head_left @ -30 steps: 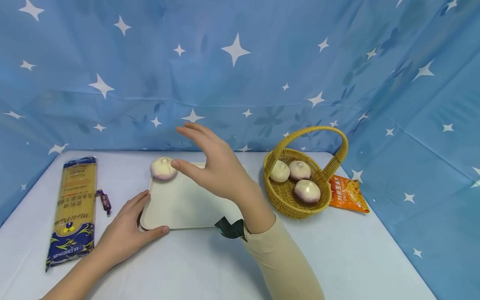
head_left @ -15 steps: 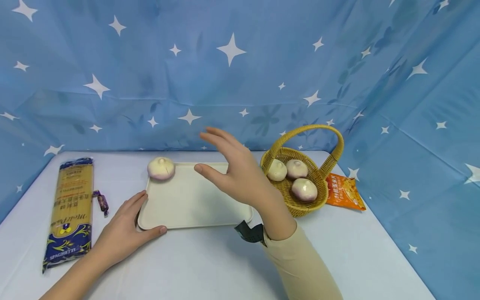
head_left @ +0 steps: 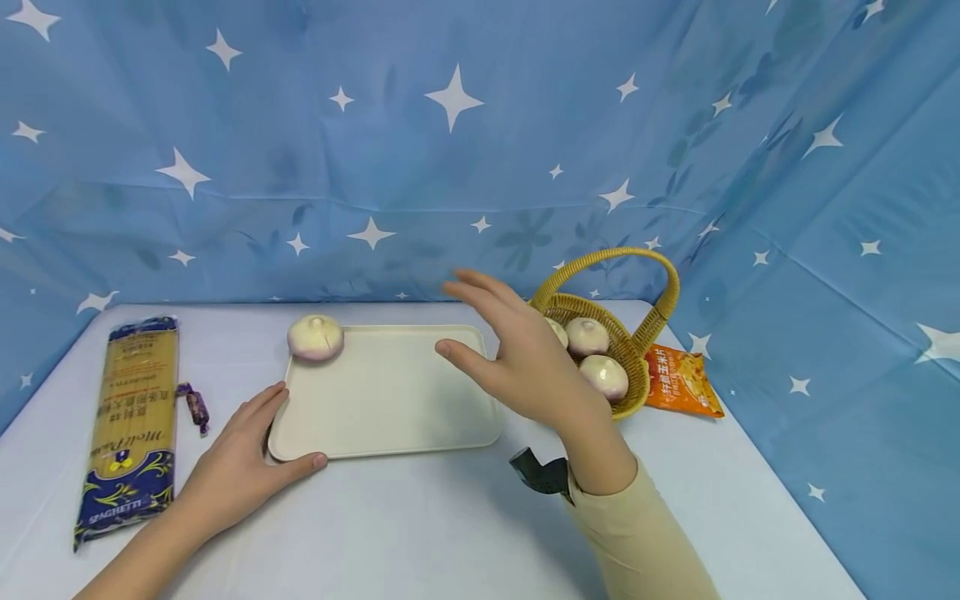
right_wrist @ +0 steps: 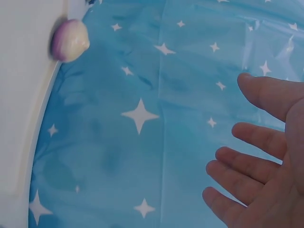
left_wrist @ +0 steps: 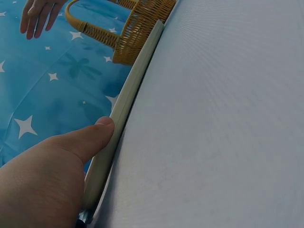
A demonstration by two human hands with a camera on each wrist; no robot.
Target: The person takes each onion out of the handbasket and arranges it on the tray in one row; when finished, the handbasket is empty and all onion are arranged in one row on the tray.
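My left hand [head_left: 243, 462] holds the near left corner of a cream rectangular tray [head_left: 390, 400], thumb against the front rim and fingers along the left side. In the left wrist view the thumb [left_wrist: 97, 135] presses on the tray's edge [left_wrist: 135, 85]. A round white-and-purple bulb [head_left: 316, 337], like an onion or turnip, sits at the tray's far left corner. My right hand [head_left: 525, 358] hovers with fingers spread between the tray and a wicker basket [head_left: 637, 392], holding nothing. Similar bulbs [head_left: 588, 337] lie in the basket, one partly hidden behind that hand.
At the left lies a spaghetti pack [head_left: 135, 425] beside a small purple wrapped candy [head_left: 195, 408]. An orange snack bag [head_left: 686, 382] rests against the basket's right side. The basket's tall handle [head_left: 622, 252] arches upward. A blue star-patterned curtain [head_left: 375, 150] stands behind the table.
My right hand has moved rightward, away from the bulb on the tray's corner and toward the basket. My left hand stays at the tray's corner. The head view has shifted slightly.
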